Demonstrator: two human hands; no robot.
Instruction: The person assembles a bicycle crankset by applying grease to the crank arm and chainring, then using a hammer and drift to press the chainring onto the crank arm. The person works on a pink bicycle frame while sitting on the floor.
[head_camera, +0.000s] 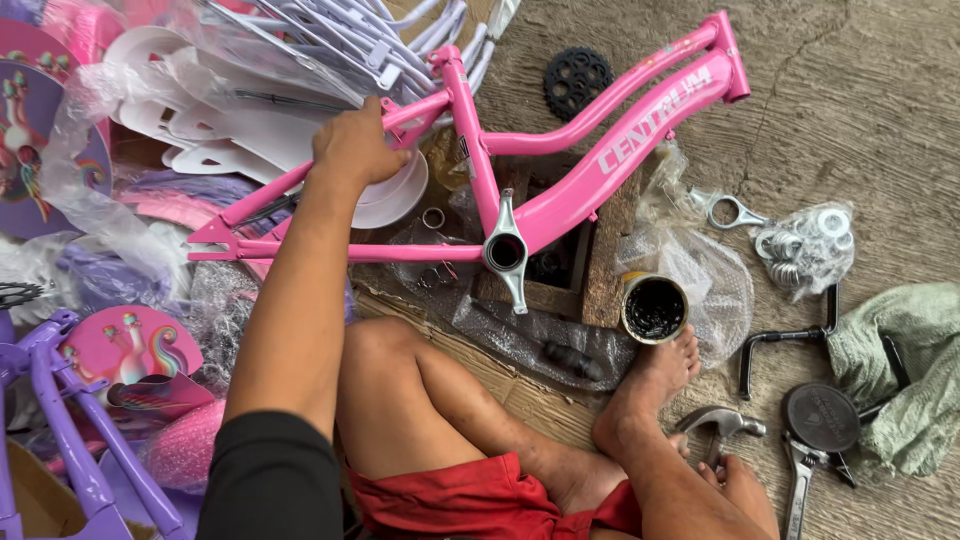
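Frame first: the pink bicycle frame (560, 190) lies across the middle of the floor, its head tube far right and its rear stays pointing left. Your left hand (355, 145) is clenched around the frame's upper rear stay, just beside the seat tube. Near right, your right hand (735, 480) rests on the handle of the hammer (722, 425); whether it grips, you cannot tell. Between foot and frame stands an open grease tin (654, 308).
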